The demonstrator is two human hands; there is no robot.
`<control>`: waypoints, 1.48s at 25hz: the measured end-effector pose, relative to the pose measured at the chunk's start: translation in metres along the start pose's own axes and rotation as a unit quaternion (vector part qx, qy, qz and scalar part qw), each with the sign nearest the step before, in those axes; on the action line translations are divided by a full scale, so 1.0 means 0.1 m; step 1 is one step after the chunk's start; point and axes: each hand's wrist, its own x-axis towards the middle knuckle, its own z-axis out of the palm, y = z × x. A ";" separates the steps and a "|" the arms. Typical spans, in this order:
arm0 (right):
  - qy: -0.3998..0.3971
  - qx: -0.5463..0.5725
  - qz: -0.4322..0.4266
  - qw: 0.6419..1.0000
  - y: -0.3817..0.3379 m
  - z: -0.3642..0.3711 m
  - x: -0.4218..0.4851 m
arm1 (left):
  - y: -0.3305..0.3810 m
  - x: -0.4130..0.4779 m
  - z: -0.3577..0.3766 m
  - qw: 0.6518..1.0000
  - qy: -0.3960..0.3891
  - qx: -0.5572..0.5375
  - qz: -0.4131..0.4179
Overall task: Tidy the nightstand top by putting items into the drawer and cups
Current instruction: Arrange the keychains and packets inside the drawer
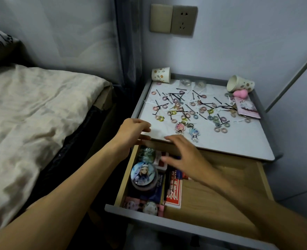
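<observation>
Both my hands hold nothing: left hand (133,131) rests relaxed on the front edge of the counter (239,141), right hand (183,156) hovers spread above the open drawer (212,201).

Dim, bluish indoor light; soft shadows; wide-angle bending at edges; right hand (182,156) motion-blurred.

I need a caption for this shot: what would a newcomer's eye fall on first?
First, the litter of pastel hair rings and black hairpins strewn across the white nightstand top. Next, the open drawer below, a round character badge at its left, with the right hand spread above it and the left hand at the top's front left corner. A paper cup lies tipped over at the back right corner.
</observation>
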 end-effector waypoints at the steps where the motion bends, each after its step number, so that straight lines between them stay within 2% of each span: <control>1: 0.043 -0.007 0.010 0.999 0.06 -0.19 0.01 | 0.04 0.00 0.05 1.000 0.002 -0.016 0.007; 4: 0.171 -0.033 0.064 0.983 0.42 -0.78 0.07 | 0.26 0.06 0.28 0.998 0.014 -0.042 0.046; 7: 0.225 -0.071 0.145 0.961 0.89 -1.29 0.22 | 0.55 0.16 0.65 0.996 -0.018 -0.038 0.074; 12: 0.216 -0.122 0.226 0.942 1.50 -1.84 0.49 | 0.89 0.55 1.34 0.992 -0.079 -0.008 0.103; 15: 0.199 -0.102 0.225 0.948 1.74 -1.94 0.57 | 1.02 0.92 1.73 0.989 -0.087 0.018 0.116; 18: 0.171 -0.174 0.213 0.946 1.84 -1.96 0.56 | 1.10 1.34 2.07 0.984 -0.094 0.054 0.142; 19: 0.167 -0.205 0.215 0.940 1.86 -1.97 0.56 | 1.12 1.48 2.21 0.976 -0.086 0.102 0.174; 20: 0.162 -0.235 0.223 0.932 1.86 -1.98 0.55 | 1.13 1.61 2.36 0.952 -0.070 0.191 0.227; 22: 0.156 -0.278 0.224 0.921 1.84 -1.98 0.54 | 1.16 1.76 2.66 0.851 -0.032 0.395 0.343; 23: 0.162 -0.289 0.217 0.918 1.83 -2.00 0.54 | 1.19 1.80 2.81 0.807 -0.028 0.445 0.386; 24: 0.169 -0.301 0.207 0.916 1.84 -2.01 0.53 | 1.21 1.86 2.94 0.783 -0.038 0.469 0.407; 28: 0.203 -0.374 0.151 0.892 1.99 -1.95 0.47 | 1.18 2.15 3.29 0.725 -0.078 0.536 0.425; 31: 0.214 -0.386 0.124 0.889 2.15 -1.91 0.43 | 1.08 2.29 3.42 0.672 -0.069 0.581 0.454; 33: 0.230 -0.373 0.114 0.892 2.19 -1.93 0.43 | 1.05 2.33 3.48 0.663 -0.052 0.584 0.465; 37: 0.249 -0.361 0.098 0.893 2.21 -1.91 0.42 | 1.06 2.32 3.54 0.673 -0.015 0.591 0.444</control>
